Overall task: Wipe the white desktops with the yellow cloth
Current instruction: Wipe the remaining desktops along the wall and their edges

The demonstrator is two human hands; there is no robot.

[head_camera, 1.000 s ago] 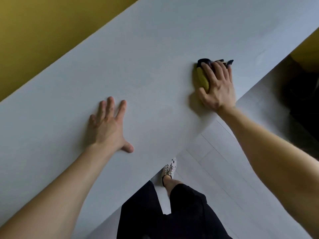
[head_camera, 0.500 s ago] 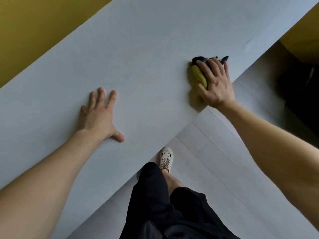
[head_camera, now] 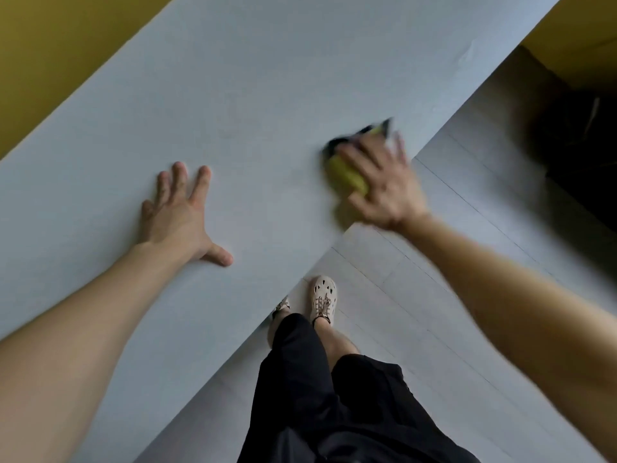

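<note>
Wiping is the step in hand. Your right hand [head_camera: 380,185] presses the yellow cloth [head_camera: 345,177] against the white surface [head_camera: 267,78], close to its near edge, on the right of the view. Its fingers [head_camera: 362,160] lie spread and fairly straight over the cloth, released rather than clenched. Motion blur hides whether the thumb hooks the cloth's side. A dark part of the cloth pokes out past the fingertips. Your left hand [head_camera: 177,217] rests palm-down on the surface, well apart from the cloth, fingers splayed and straight, holding nothing. It looks like a brace.

Judgement: mid-stroke; the blur on the right hand suggests a quick pass. How much of the surface is done cannot be told, as no wet track or dirt shows. The next move calls for even downward pressure and a stroke overlapping the strip beside it. Take care at the near edge so the cloth does not slide off onto the floor [head_camera: 467,262]. The left hand will need shifting once the cloth reaches its patch.

Writing: none legible. No brand or label shows on the cloth, surface, black shorts [head_camera: 317,396] or pale shoe [head_camera: 323,297].
</note>
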